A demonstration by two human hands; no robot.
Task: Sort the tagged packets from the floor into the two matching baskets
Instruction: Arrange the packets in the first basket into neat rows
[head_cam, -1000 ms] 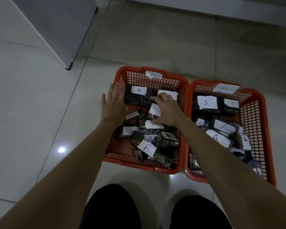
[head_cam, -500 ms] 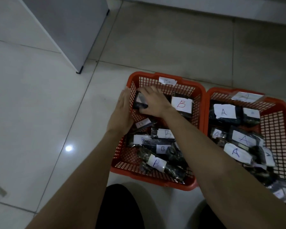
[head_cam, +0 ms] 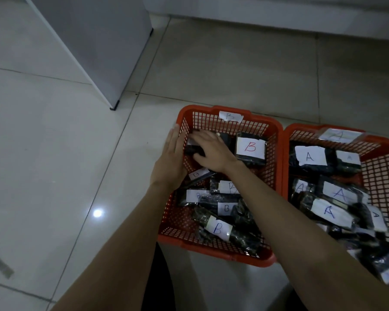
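A pale tiled floor [head_cam: 54, 153] fills the frame, with a grey cabinet [head_cam: 103, 41] standing at upper left. Two red plastic baskets sit side by side at centre right: the B basket [head_cam: 276, 140] in the middle, the A basket [head_cam: 386, 158] at the right edge, each full of dark packets with white letter tags. My left hand [head_cam: 170, 160] lies flat, fingers straight and together, against the B basket's left wall. My right hand [head_cam: 211, 151] reaches across inside that basket, fingers curled over a dark packet [head_cam: 190, 149] in its upper left corner. Beside it lies a packet tagged with a red B [head_cam: 250, 148].
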